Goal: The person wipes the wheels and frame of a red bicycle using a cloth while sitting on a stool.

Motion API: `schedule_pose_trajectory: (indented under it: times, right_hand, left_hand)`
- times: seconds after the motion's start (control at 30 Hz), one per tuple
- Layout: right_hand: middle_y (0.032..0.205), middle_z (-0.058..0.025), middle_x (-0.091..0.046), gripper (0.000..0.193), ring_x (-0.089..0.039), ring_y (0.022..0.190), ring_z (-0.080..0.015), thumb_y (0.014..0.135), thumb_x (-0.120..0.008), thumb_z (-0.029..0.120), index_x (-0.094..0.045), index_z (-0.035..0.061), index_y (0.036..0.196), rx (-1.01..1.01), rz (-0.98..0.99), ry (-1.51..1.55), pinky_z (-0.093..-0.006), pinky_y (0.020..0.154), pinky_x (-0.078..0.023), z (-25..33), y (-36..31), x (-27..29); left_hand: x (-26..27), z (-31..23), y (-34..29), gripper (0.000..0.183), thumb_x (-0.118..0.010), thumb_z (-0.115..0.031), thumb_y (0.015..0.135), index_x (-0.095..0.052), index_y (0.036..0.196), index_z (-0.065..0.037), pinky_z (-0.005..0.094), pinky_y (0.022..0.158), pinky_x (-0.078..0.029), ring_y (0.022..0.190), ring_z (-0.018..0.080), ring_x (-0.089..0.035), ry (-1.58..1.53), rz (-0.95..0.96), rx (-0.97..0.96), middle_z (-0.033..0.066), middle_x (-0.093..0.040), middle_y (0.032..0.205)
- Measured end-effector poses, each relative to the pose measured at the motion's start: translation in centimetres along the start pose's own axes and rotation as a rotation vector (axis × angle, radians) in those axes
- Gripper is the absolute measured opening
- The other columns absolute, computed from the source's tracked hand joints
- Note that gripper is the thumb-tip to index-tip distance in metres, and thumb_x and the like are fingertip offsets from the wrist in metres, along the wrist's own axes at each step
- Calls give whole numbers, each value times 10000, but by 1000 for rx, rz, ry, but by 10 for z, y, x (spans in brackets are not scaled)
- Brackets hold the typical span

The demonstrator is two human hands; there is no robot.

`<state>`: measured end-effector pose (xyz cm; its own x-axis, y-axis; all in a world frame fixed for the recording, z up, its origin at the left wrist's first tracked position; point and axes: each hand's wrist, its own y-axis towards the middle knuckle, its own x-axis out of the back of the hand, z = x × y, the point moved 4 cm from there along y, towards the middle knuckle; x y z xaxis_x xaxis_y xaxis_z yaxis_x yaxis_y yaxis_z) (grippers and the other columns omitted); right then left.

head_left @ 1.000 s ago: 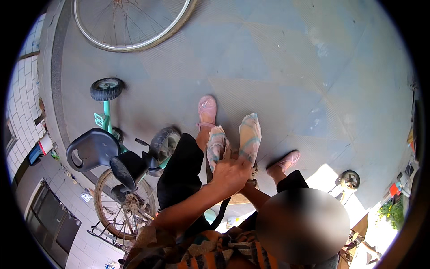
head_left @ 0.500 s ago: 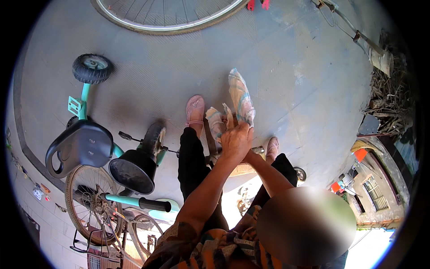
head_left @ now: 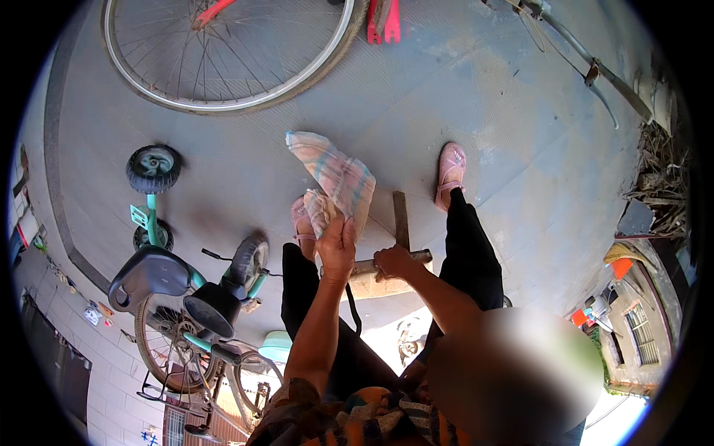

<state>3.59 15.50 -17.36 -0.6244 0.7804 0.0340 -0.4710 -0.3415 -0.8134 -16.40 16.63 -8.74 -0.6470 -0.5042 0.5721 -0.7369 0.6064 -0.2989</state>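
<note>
L hand [head_left: 338,249] clamped on near end of plaid cloth [head_left: 343,178], which is out in front over the floor [head_left: 528,230], nr the pink L shoe [head_left: 300,215]. R hand [head_left: 394,264], apart from L, curled at the wooden bar [head_left: 422,256]; can't tell if it grips anything.

Pink shoes [head_left: 451,167] have rounded toes, an open top and a narrow strap over the instep, with paler detail at the toe. Plain black trousers [head_left: 473,256] reach toward the ankles. The top [head_left: 383,418] carries a busy print of orange, black, tan and teal; its short left sleeve [head_left: 292,398] looks dark brown. Left grip [head_left: 338,245], right grip [head_left: 395,264] and forearms [head_left: 311,327] are bare.
</note>
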Motion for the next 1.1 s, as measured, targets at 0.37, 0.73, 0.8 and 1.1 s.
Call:
schedule_pose_trajectory:
  times: [0.37, 0.73, 0.8, 1.1]
  right_hand:
    - [1112, -110, -600, 679, -549, 1072, -318, 575, -789, 393, -570, 139, 1166, 168, -239, -56, -450, 962, -387, -65, 11, 60]
    - [940, -104, -685, 449, -658, 900, -268, 609, -785, 328, -655, 83, 962, -110, 269, -374, -412, 835, -450, 4, 20, 178]
    - [942, -105, -683, 445, -657, 893, -267, 611, -780, 317, -652, 76, 962, -97, 253, -496, -405, 835, -447, 16, 18, 203]
    - [989, -103, -625, 404, -611, 930, -287, 663, -759, 304, -643, 92, 987, -17, 175, -469, -431, 809, -442, 18, 3, 280]
  left_hand:
    - [14, -89, 43, 137, -635, -63, 879, -637, 994, 11, 220, 600, -447, 633, 69, -511, -106, 31, 150, 61, -604, 692]
    - [53, -66, 164, 125, -630, -177, 849, -600, 878, -60, 408, 506, -472, 565, 338, -620, -25, 244, 14, 156, -616, 647]
    - [50, -57, 170, 147, -606, -209, 853, -563, 815, -74, 439, 496, -474, 569, 340, -626, 102, 339, 70, 158, -629, 649]
    - [25, -74, 211, 146, -627, -213, 811, -618, 778, -72, 442, 577, -495, 608, 343, -630, 251, 557, 24, 158, -619, 639]
